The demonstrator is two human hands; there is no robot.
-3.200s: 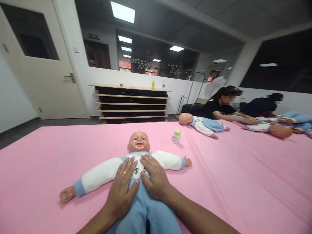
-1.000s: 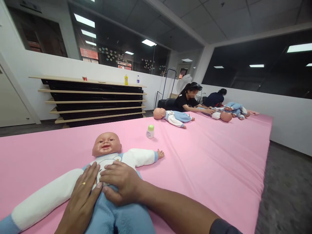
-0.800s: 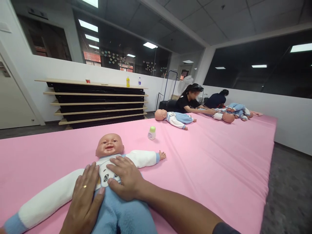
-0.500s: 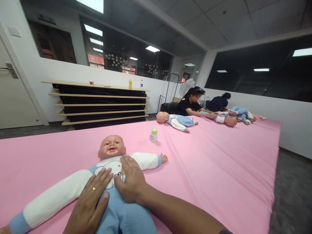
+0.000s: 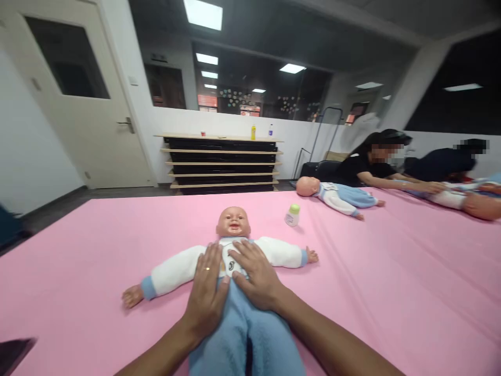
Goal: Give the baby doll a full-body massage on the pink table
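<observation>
A baby doll (image 5: pixel 234 222) in a white and blue outfit lies face up before me, its arms spread out to both sides. My left hand (image 5: pixel 208 286) rests flat on the left of its chest, fingers extended and a ring on one of them. My right hand (image 5: pixel 256 274) lies flat on the other side of the chest, fingers stretched toward the doll's neck. Between the hands part of the printed shirt front shows. Beyond the doll's arm on the right stands a small baby bottle (image 5: pixel 293 215) with a green cap.
A pink sheet (image 5: pixel 376 277) covers the table. Another doll (image 5: pixel 336 196) lies at the back right, near a person in black (image 5: pixel 378 162) handling a further doll (image 5: pixel 465 201). A dark flat object (image 5: pixel 15 352) sits at the lower left. Stacked boards (image 5: pixel 223 162) stand behind the table.
My view has swung to the left and pulled back, so the door and more of the doll show. Both hands remain flat on the doll's chest.
</observation>
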